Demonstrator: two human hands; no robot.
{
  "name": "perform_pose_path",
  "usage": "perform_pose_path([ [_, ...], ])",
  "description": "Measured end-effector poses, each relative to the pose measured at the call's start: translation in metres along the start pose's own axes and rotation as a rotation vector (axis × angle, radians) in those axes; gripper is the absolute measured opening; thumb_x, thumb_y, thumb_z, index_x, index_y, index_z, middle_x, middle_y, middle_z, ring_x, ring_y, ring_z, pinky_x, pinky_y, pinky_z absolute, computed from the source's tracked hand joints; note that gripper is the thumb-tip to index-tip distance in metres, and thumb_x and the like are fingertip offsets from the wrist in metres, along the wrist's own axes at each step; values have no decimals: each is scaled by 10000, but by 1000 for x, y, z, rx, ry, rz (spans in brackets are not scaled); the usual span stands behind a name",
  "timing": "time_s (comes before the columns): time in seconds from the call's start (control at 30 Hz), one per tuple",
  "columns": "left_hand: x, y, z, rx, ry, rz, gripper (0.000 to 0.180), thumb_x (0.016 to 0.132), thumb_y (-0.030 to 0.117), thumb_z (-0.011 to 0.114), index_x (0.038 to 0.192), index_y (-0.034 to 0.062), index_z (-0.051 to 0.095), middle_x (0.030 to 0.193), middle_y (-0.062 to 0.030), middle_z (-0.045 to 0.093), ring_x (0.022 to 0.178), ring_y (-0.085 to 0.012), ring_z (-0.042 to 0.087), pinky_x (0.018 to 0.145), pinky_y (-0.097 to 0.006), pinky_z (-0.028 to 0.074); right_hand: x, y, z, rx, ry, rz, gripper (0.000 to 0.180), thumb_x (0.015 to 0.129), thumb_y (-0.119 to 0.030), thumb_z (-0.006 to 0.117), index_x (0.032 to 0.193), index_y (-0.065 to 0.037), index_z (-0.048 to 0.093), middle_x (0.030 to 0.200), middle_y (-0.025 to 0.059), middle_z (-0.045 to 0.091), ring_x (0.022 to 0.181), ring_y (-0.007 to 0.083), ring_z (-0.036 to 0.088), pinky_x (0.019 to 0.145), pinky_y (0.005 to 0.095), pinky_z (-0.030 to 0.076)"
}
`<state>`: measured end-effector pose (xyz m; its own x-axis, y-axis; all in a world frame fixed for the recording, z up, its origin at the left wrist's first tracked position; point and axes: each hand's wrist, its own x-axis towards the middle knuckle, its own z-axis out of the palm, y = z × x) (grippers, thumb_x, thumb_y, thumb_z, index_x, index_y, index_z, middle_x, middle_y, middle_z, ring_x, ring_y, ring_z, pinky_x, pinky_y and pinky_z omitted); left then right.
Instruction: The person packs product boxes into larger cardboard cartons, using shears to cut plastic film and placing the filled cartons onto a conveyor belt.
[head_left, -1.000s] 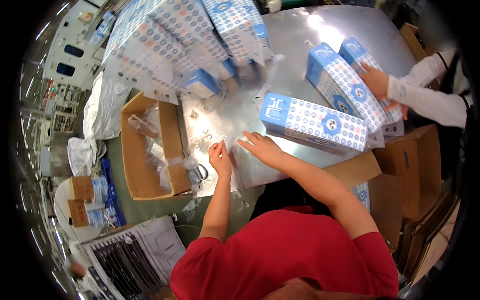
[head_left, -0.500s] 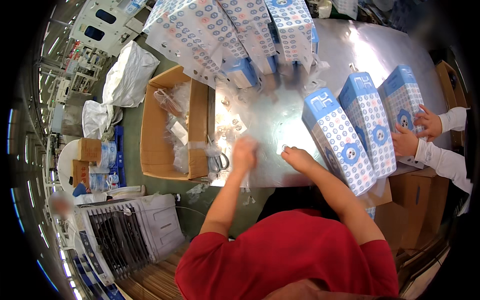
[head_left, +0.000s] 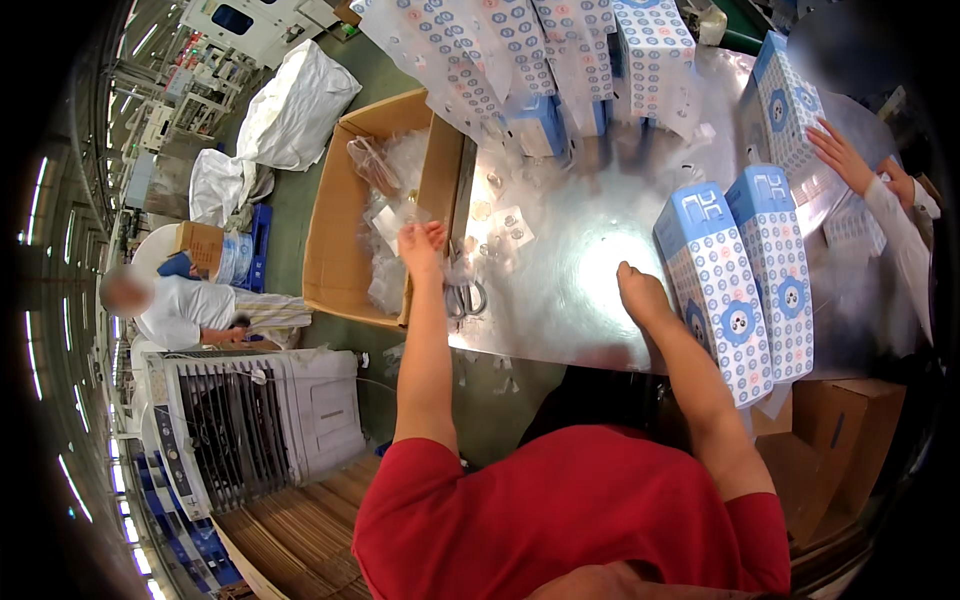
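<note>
My left hand (head_left: 421, 246) is over the near rim of an open cardboard box (head_left: 325, 240), its fingers apart. Just beyond it, clear plastic scraps (head_left: 398, 218) lie in the box. My right hand (head_left: 645, 295) is closed above the metal table (head_left: 570, 300); what its fingers hold, if anything, I cannot make out. To its right, two tall blue-and-white patterned cartons (head_left: 722, 310) (head_left: 778, 280) lean side by side. Scissors (head_left: 466, 298) lie at the table's left edge, near small clear stickers (head_left: 511, 228).
Several patterned cartons under clear plastic sheets (head_left: 480, 60) stand at the back. At the right, a co-worker's hand (head_left: 840, 157) touches another carton (head_left: 785, 100). White sacks (head_left: 300, 105), a grey slatted appliance (head_left: 265, 440) and a seated person (head_left: 185, 310) are at the left; an open brown carton (head_left: 850, 440) is below right.
My left hand has moved left from the table to the box and its fingers have spread. The co-worker has shifted one carton away toward the back right. The view has turned slightly.
</note>
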<state>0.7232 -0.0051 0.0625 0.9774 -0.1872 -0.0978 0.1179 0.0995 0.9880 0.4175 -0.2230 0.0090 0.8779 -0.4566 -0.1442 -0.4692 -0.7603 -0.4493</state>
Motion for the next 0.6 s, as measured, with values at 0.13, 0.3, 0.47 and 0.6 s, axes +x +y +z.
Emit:
perform_pose_path([
  [0.13, -18, 9, -18, 286, -163, 67, 120, 826, 130, 588, 809, 12, 592, 821, -32, 594, 718, -122, 552, 615, -246, 435, -8, -13, -26, 451, 90, 20, 135, 853, -123, 504, 868, 10, 486, 697, 199, 595, 651, 354, 583, 591, 418, 443],
  [0.3, -2, -13, 15, 629, -389, 134, 110, 764, 102, 639, 785, -5, 652, 784, -79, 591, 765, -158, 550, 685, -269, 426, -86, -53, -106, 811, -18, 81, 127, 834, -113, 567, 834, 13, 573, 641, 79, 574, 593, 102, 517, 562, 240, 417],
  [0.47, 69, -63, 68, 586, -213, 496, 196, 806, 180, 597, 896, 22, 671, 938, -109, 623, 847, -187, 573, 765, -285, 429, -180, -25, -132, 1179, 80, 273, 70, 819, -65, 588, 834, 4, 584, 691, 2, 576, 596, 37, 494, 530, 187, 394],
  [0.6, 97, -83, 87, 275, 31, 51, 132, 764, 69, 606, 815, -45, 652, 756, -51, 608, 673, -169, 560, 590, -289, 456, -260, -8, -145, 1196, 309, 561, 23, 822, -47, 577, 822, -24, 576, 662, -20, 543, 575, 30, 480, 501, 175, 363],
])
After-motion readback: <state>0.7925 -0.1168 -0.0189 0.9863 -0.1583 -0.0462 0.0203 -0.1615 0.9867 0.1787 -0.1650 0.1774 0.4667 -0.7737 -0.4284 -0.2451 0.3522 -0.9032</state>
